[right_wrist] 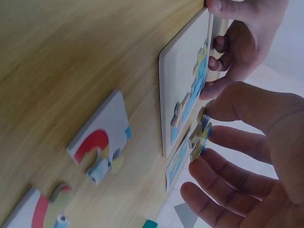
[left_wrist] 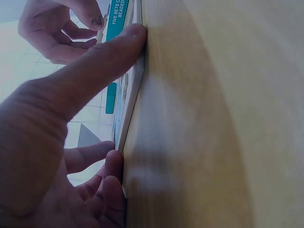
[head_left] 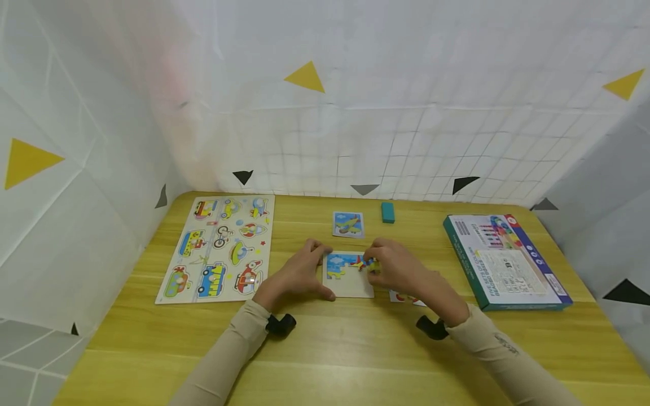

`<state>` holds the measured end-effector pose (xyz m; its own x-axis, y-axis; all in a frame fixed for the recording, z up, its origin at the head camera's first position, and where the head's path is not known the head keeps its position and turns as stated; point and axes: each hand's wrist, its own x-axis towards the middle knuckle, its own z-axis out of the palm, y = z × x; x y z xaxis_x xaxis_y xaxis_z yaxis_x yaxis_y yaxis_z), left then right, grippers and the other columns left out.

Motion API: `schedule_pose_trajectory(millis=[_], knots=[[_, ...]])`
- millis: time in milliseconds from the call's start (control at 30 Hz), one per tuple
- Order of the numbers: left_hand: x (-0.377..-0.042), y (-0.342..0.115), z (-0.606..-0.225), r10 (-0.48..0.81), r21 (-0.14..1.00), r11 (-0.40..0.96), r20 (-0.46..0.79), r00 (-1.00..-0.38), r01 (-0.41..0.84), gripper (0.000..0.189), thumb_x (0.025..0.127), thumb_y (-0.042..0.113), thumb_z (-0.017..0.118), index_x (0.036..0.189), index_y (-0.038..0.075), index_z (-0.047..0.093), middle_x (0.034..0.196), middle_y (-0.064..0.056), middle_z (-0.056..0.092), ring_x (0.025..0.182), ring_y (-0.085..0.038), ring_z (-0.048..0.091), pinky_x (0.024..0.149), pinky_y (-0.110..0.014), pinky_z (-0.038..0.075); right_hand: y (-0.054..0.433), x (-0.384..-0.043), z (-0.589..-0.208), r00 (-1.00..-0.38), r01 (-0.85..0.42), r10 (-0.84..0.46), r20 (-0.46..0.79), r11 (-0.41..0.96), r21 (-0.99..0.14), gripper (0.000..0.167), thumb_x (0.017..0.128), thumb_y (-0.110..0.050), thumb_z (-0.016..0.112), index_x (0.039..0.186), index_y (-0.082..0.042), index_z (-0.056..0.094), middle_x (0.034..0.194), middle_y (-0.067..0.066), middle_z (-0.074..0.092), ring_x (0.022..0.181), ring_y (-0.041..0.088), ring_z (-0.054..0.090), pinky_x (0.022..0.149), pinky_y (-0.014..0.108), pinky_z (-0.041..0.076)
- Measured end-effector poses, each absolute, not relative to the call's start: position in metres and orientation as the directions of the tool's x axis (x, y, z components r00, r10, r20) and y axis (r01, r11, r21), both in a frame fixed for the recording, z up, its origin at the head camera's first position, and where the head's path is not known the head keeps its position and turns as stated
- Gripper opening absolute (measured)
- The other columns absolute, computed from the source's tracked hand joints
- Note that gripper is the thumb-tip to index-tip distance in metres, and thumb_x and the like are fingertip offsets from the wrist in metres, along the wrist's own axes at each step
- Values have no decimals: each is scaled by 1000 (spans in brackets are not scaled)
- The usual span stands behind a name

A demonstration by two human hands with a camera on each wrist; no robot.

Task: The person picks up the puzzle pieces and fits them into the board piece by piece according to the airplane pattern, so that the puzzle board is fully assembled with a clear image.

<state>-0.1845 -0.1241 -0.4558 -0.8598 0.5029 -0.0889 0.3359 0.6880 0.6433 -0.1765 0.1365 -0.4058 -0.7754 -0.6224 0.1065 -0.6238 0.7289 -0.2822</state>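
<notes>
A small white puzzle tray [head_left: 350, 286] lies on the table between the hands, its upper part filled with joined pieces of blue sky and a red and yellow shape. My left hand [head_left: 299, 273] holds the tray at its left side, thumb by the near corner and fingertips by the far one. Over the tray's right edge, my right hand [head_left: 398, 268] pinches a yellow and blue jigsaw piece [right_wrist: 199, 135] between thumb and fingers. Below that hand, a loose white and red piece [right_wrist: 107, 126] and another red-banded piece [right_wrist: 35, 213] lie on the wood.
Behind the tray lies a picture card [head_left: 348, 224] with a yellow-green plane, and a teal block [head_left: 388, 212] stands beside it. A large vehicle peg puzzle board [head_left: 231, 225] is at the left. At the right lies a flat beads box [head_left: 508, 299].
</notes>
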Motion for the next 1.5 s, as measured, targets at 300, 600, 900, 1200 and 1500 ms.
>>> schedule_pose_trajectory(millis=[300, 600, 900, 1200, 1500], knots=[[-186, -124, -456, 513, 649, 680, -87, -854, 342, 107, 63, 50, 93, 150, 16, 42, 144, -4, 34, 115, -14, 53, 95, -34, 46, 128, -179, -409, -754, -648, -647, 116, 702, -294, 25, 78, -14, 81, 101, -6, 75, 98, 7, 63, 81, 17, 56, 71, 34, 50], [-186, -123, -456, 508, 645, 685, -90, -857, 338, 106, 62, 49, 94, 150, 17, 43, 141, -2, 36, 112, -13, 52, 94, -33, 46, 121, -181, -411, -754, -648, -646, 117, 704, -290, 24, 77, -14, 79, 99, -6, 75, 95, 6, 62, 76, 15, 53, 68, 32, 49], [-186, -123, -455, 511, 633, 691, -87, -855, 348, 106, 62, 50, 94, 150, 16, 43, 143, -3, 35, 111, -14, 53, 95, -34, 46, 114, -180, -410, -754, -647, -648, 107, 705, -291, 25, 77, -16, 80, 100, -6, 75, 94, 6, 61, 75, 14, 51, 68, 31, 47], [-186, -124, -456, 513, 640, 688, -94, -853, 343, 107, 62, 51, 93, 149, 16, 43, 143, -3, 34, 113, -14, 53, 95, -33, 46, 107, -182, -413, -721, -683, -684, 115, 671, -289, 25, 77, -15, 81, 99, -7, 74, 90, 3, 59, 72, 12, 49, 62, 28, 46], [-187, -125, -456, 517, 651, 681, -102, -850, 336, 107, 64, 50, 93, 150, 16, 42, 145, -4, 34, 114, -14, 54, 95, -33, 47, 98, -183, -415, -731, -666, -677, 79, 684, -297, 25, 77, -16, 82, 99, -7, 75, 89, 3, 59, 72, 13, 49, 62, 28, 46]])
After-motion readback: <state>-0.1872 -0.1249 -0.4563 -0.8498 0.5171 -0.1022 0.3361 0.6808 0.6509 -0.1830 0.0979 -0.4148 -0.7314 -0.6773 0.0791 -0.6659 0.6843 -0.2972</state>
